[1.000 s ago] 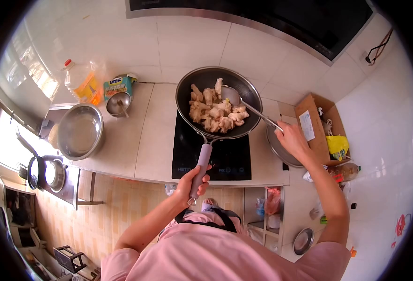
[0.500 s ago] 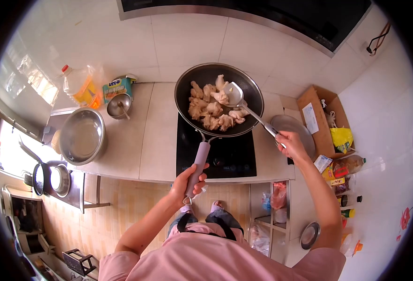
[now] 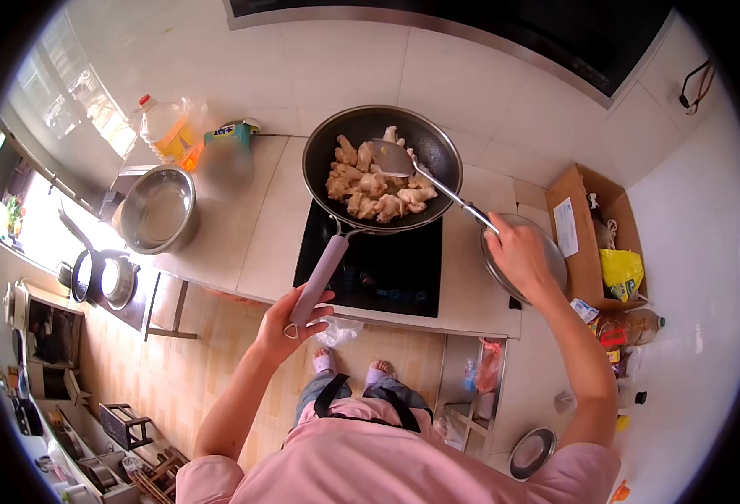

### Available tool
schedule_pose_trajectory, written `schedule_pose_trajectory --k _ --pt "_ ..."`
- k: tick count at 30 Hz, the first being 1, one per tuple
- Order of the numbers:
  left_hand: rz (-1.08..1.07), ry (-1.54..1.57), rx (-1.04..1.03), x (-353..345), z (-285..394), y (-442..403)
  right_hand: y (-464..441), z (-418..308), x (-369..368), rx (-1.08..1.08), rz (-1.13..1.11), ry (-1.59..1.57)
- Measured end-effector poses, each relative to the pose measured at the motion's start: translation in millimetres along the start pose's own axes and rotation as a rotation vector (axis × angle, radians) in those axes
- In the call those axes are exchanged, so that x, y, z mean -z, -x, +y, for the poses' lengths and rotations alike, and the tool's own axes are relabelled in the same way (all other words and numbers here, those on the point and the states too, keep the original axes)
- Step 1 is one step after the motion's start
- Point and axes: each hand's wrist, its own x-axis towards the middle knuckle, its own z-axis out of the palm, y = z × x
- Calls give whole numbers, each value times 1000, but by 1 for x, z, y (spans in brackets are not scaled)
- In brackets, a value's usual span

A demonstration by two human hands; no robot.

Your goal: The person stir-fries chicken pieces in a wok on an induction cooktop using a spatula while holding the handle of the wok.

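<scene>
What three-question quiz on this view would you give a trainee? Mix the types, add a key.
1. Which hand holds the spatula?
2. True or false: in the picture, the cardboard box stands to the left of the pan.
3. What lies in the pan? a) noodles b) pieces of meat c) whole eggs

Key:
1. The right hand.
2. False; it stands to the right.
3. b

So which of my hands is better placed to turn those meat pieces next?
Likely your right hand: it holds the spatula, whose blade is over the meat pieces in the wok. Your left hand is on the wok handle, so seems better suited to steadying.
</scene>
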Motion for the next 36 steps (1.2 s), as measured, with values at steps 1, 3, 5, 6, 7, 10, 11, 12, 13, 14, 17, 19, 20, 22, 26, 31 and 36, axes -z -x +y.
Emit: schedule_pose_trajectory --k 1,3,5,6,7,10,11,12,13,14,17,19,20,22,26,31,36 --pt "-23 -20 -4 2 -1 0 -1 1 -3 48 -24 61" --pt "-70 -66 -8 5 2 -3 -4 4 -9 139 -15 166" --pt "-39 -76 4 -4 7 -1 -4 8 -17 226 37 258" --pt "-61 -46 16 2 7 -2 -7 11 -22 240 47 295" --pt "-85 -19 30 3 7 -1 -14 16 -28 251 58 331" --pt "-39 -3 28 -1 6 0 -37 27 -40 241 117 412" --pt "-39 -9 30 2 6 0 -41 31 -44 230 137 434" --pt "-50 -9 34 4 8 -1 -44 37 -49 214 147 428" --pt "-62 -7 39 7 9 -1 -46 43 -51 199 154 424" --pt "-75 -2 45 9 10 0 -46 48 -53 185 159 422" --pt "-71 16 61 11 16 -1 -28 28 -22 107 45 246" --pt "-83 1 51 12 17 -2 -15 14 -10 66 43 209" --pt "-88 -9 49 13 17 -2 -11 9 -7 43 42 189" --pt "-100 -8 47 14 16 -3 -10 5 -4 3 88 216" --pt "-85 -11 51 12 18 -1 -14 4 0 -28 121 231" --pt "-109 11 69 16 18 -3 -17 4 -6 -91 -12 209" --pt "-127 25 65 17 16 -3 -20 1 -30 -204 -76 17"
